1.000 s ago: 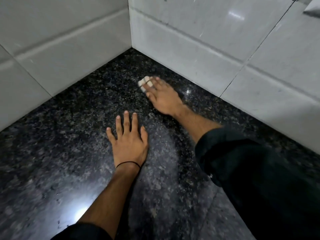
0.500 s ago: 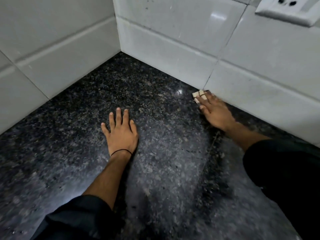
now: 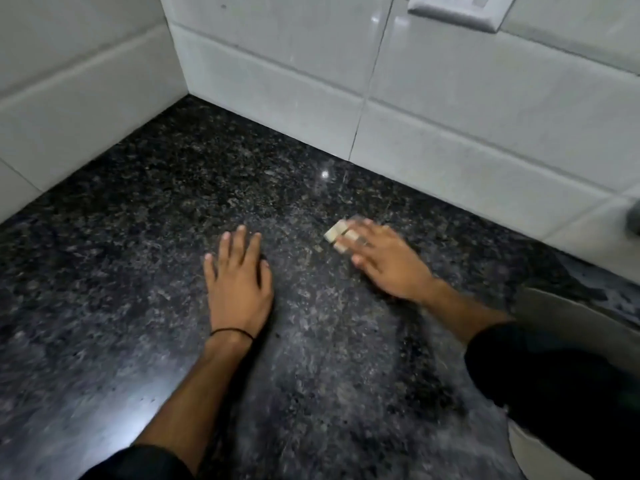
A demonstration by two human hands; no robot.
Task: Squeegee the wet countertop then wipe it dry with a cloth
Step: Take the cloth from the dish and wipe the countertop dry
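The dark speckled granite countertop (image 3: 166, 209) fills the view, with smeared streaks in its middle. My left hand (image 3: 239, 282) lies flat on it, fingers spread, holding nothing. To its right, my right hand (image 3: 391, 265) presses a small pale folded cloth (image 3: 334, 233) onto the stone under its fingertips. Only the cloth's front edge shows, and the hand is motion-blurred. No squeegee is in view.
White tiled walls (image 3: 277, 74) meet in a corner at the back left. A socket plate (image 3: 457, 12) sits on the back wall at the top. A grey object (image 3: 634, 216) pokes in at the right edge. A pale curved surface (image 3: 571, 320) lies beside my right sleeve.
My right hand slid the cloth from the corner along the back wall, then off the wall towards my left hand. The left hand stayed flat in place.
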